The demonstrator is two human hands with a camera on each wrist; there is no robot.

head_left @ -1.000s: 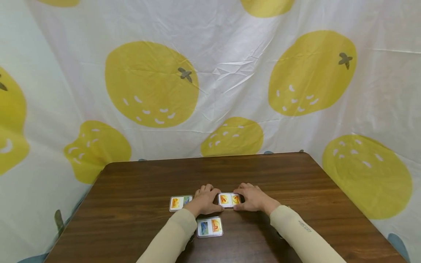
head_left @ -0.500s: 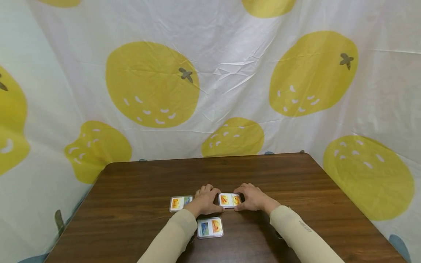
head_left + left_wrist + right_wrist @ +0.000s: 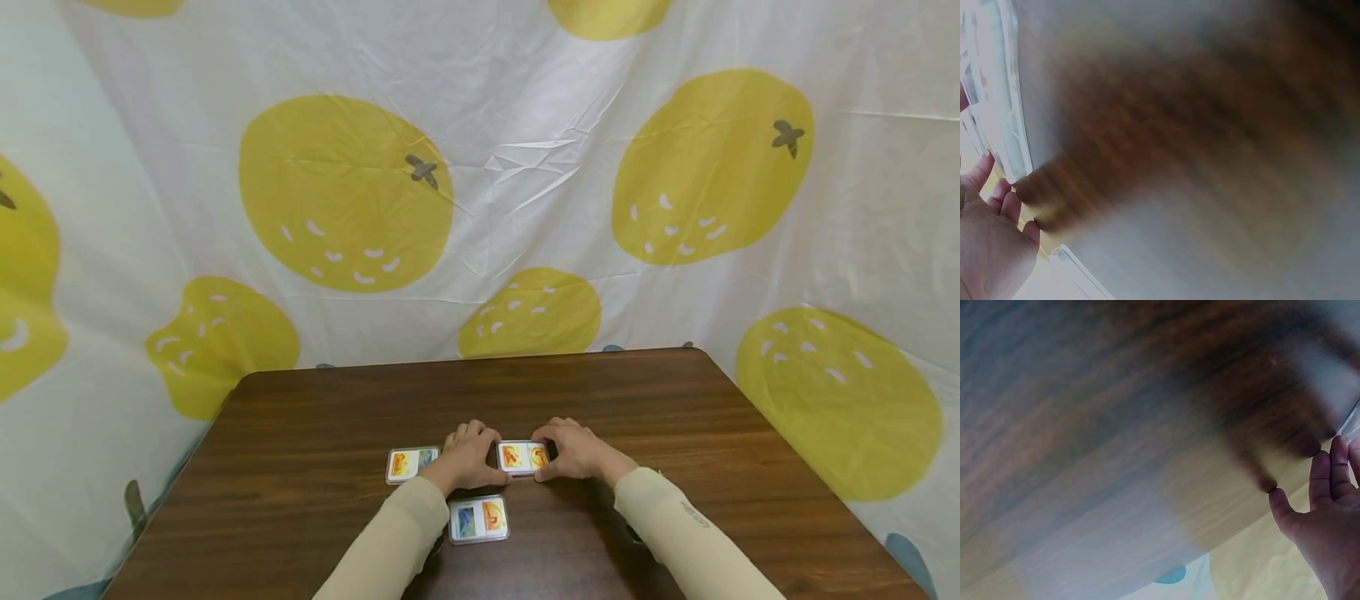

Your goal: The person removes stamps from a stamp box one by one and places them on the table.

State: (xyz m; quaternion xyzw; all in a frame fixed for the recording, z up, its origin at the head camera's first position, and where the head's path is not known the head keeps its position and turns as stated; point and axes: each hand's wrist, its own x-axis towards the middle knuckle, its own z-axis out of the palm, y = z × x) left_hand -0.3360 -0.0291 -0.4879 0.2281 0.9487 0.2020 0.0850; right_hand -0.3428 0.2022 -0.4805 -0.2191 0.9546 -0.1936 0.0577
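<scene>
Two hands hold a flat clear case [image 3: 522, 457] by its short ends on the table. Under its cover two orange-and-yellow pictures lie side by side on white. My left hand [image 3: 472, 458] grips its left end with thumb and forefinger; my right hand [image 3: 577, 452] does the same at the right end. In the left wrist view the fingers of that hand [image 3: 997, 240] are bent beside the bright case edge [image 3: 1019, 112]. The right wrist view has the hand [image 3: 1335, 515] with fingertips close to a case corner [image 3: 1351, 425].
A similar case [image 3: 403, 465] lies left of the left hand, partly covered by it. Another case [image 3: 479, 519], with a blue and an orange picture, lies nearer, beside the left sleeve. The brown wooden table [image 3: 337, 417] ends at a white curtain [image 3: 517, 83] printed with yellow fruit.
</scene>
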